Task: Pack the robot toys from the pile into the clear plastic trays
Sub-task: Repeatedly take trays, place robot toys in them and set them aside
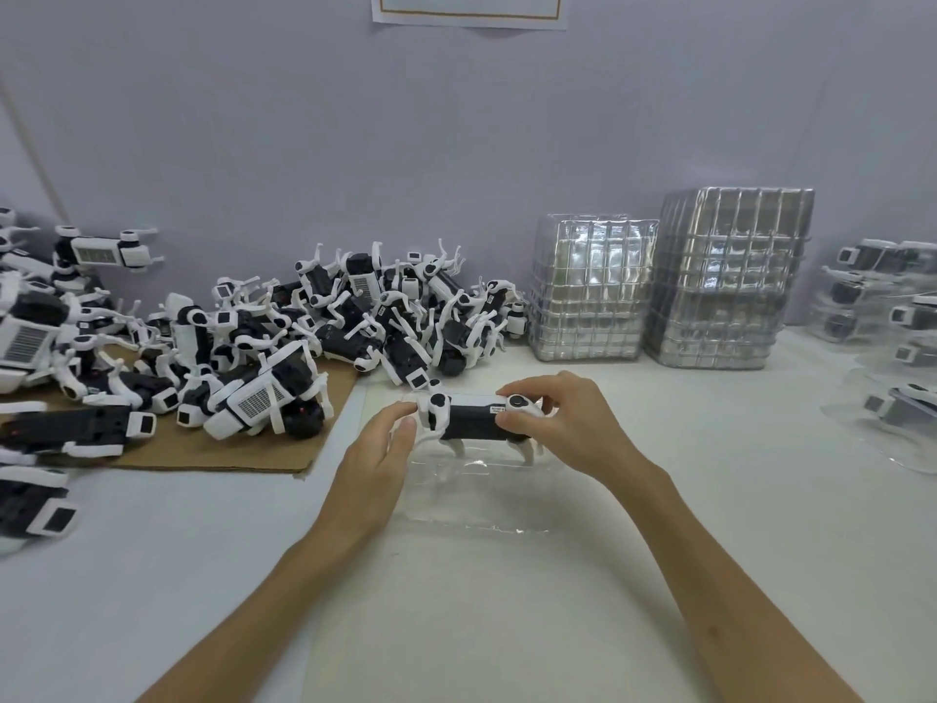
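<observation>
A black and white robot toy (471, 421) shaped like a dog sits between my hands, legs down, over a clear plastic tray (476, 494) lying on the white table. My left hand (377, 449) grips the toy's left end and my right hand (560, 418) grips its right end. Whether the legs touch the tray I cannot tell. A large pile of robot toys (324, 337) of the same kind lies to the left, partly on brown cardboard (203, 451).
Two stacks of clear plastic trays (590, 291) (725, 281) stand against the back wall on the right. Packed trays holding toys (892, 307) are piled at the far right edge. More toys (35, 337) lie along the left edge. White table surface (456, 601) spreads in front.
</observation>
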